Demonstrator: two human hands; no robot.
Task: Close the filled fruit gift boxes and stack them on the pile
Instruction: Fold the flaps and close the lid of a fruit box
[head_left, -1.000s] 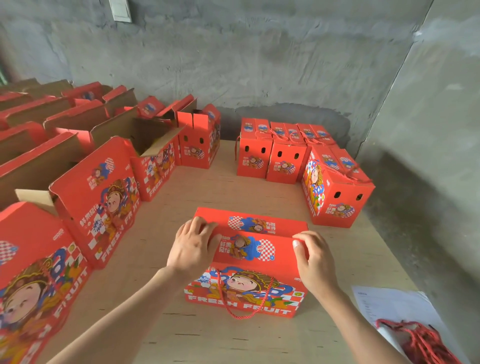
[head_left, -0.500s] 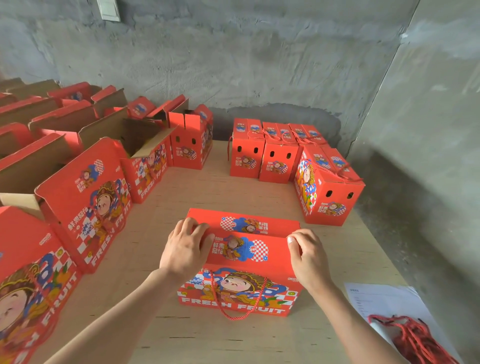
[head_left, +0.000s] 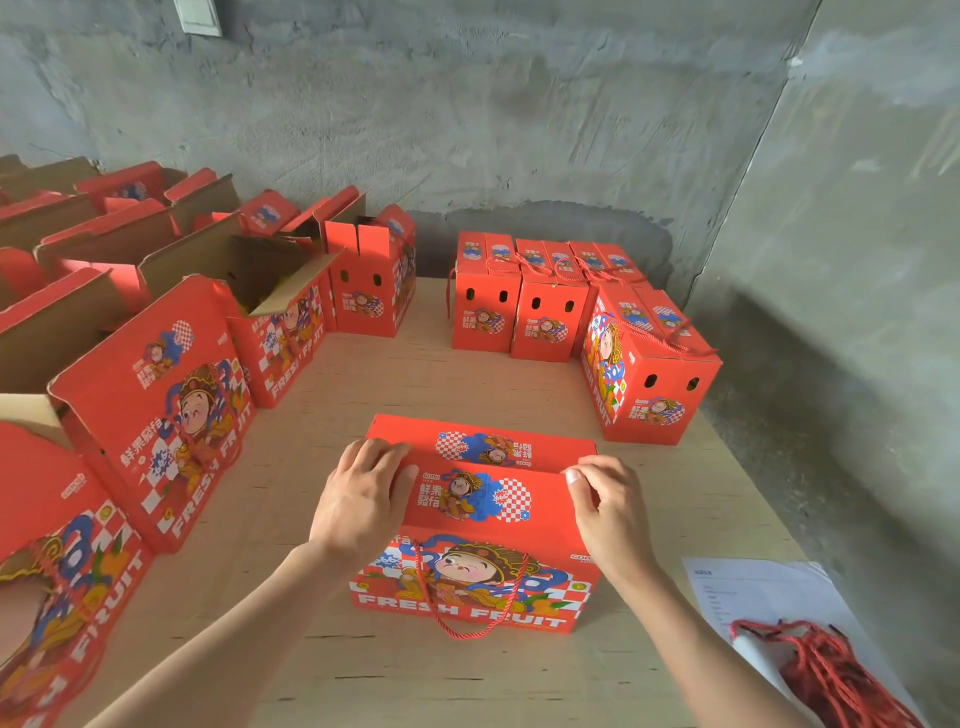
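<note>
Gift box (head_left: 483, 525) near the front centre of the wooden table (head_left: 467, 384), its two top flaps folded inward over hidden contents and its rope handle (head_left: 467, 621) hanging down the front. The left hand (head_left: 358, 504) presses with relaxed fingers on the near flap's left end, while the right hand (head_left: 608, 514) pinches that flap's right corner between thumb and forefinger. Closed boxes (head_left: 540, 317) stand grouped at the rear right, open boxes (head_left: 260, 291) with raised flaps line the left side, contents not discernible, and a paper sheet (head_left: 753, 587) and red cords (head_left: 831, 670) lie at the front right.

The left hand (head_left: 363, 501) lies palm down, its 4 fingers nearly straight; the right hand (head_left: 610, 512) is curled, thumb and forefinger pinching the gift box (head_left: 467, 530) flap's edge.
</note>
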